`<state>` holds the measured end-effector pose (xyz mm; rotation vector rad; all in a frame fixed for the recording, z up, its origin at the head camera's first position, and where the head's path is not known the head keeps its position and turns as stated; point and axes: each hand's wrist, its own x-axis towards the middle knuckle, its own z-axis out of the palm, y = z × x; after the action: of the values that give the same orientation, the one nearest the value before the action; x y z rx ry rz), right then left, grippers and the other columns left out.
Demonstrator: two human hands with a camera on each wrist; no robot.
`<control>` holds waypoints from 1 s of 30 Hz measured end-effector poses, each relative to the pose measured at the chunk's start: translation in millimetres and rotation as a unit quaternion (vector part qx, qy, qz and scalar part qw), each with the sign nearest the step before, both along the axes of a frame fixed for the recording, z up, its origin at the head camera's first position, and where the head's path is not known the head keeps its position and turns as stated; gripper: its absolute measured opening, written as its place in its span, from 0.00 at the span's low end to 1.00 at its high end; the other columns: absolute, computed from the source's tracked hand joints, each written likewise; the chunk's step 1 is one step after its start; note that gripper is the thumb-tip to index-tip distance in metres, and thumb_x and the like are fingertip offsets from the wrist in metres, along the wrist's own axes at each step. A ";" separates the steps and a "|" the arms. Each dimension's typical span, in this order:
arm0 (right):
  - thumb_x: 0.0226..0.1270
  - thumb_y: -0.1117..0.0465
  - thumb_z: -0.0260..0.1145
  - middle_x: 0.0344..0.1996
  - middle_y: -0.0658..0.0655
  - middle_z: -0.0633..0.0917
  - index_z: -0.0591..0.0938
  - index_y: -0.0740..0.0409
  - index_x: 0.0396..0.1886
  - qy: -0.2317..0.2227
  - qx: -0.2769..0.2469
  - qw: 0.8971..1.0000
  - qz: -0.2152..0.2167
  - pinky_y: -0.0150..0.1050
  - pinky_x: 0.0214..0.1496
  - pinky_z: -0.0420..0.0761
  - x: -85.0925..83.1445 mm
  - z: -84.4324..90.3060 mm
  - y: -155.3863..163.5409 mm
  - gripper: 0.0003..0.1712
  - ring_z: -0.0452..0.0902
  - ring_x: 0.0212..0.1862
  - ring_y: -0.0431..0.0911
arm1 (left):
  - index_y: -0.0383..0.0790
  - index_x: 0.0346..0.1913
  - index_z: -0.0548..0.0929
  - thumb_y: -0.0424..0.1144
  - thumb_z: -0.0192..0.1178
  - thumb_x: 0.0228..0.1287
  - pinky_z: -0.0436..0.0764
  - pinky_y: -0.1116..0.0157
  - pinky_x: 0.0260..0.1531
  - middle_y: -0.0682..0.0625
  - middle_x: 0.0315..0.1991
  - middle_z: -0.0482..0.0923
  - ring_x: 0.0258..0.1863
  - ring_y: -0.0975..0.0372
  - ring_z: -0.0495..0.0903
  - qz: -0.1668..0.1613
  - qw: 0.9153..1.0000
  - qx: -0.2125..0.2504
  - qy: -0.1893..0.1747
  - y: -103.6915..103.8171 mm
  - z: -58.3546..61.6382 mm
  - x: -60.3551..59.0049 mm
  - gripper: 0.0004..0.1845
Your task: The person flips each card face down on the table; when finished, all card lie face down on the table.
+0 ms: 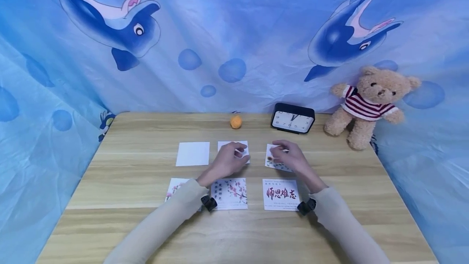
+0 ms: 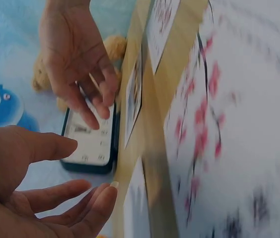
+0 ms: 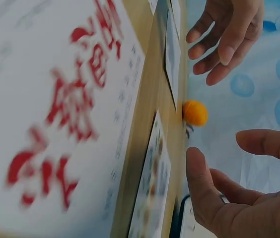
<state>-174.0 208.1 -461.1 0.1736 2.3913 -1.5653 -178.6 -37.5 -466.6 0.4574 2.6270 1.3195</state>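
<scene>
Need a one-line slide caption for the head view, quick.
Two hands, left hand and right hand, hover open over cards laid out on a wooden table, clock and teddy bear behind.

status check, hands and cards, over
Left hand open over white face-down card. Right hand open over flower-printed card. Nothing between them.

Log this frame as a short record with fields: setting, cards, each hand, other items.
setting: light wooden table before a blue dolphin-print cloth backdrop
cards: six square cards in two rows; blank white card far left, red-calligraphy card and plum-blossom card in the near row
left hand: open, over the middle far-row white card; contact unclear
right hand: open, over the flower-printed card; contact unclear
other items: small orange ball, black rectangular clock, tan teddy bear in a striped shirt
</scene>
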 end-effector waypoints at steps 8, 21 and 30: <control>0.78 0.58 0.62 0.57 0.70 0.81 0.69 0.69 0.75 0.020 -0.003 1.000 -0.008 0.43 0.57 0.90 9.7 -7.1 28.0 0.33 0.86 0.52 0.57 | 0.29 0.64 0.80 0.42 0.67 0.68 0.86 0.54 0.59 0.38 0.51 0.86 0.52 0.50 0.86 -0.037 0.999 0.023 -0.011 26.2 -10.7 4.5 0.27; 0.80 0.59 0.60 0.65 0.73 0.77 0.68 0.69 0.76 0.025 0.010 0.998 -0.051 0.38 0.60 0.87 21.6 -10.0 61.2 0.31 0.81 0.62 0.59 | 0.34 0.73 0.73 0.45 0.68 0.67 0.83 0.52 0.65 0.36 0.67 0.79 0.64 0.46 0.81 -0.022 0.995 0.056 -0.080 56.8 -8.8 7.7 0.35; 0.81 0.57 0.58 0.72 0.74 0.72 0.60 0.68 0.80 -0.031 0.002 0.998 -0.063 0.41 0.63 0.87 23.5 -14.7 71.5 0.36 0.78 0.67 0.62 | 0.37 0.73 0.73 0.48 0.68 0.68 0.82 0.51 0.66 0.37 0.64 0.81 0.64 0.47 0.82 -0.016 0.994 0.041 -0.099 66.4 -11.9 8.2 0.35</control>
<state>-150.4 279.5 -475.8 0.3737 2.3775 -1.5840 -170.4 28.9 -478.5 0.3586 2.4022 1.3899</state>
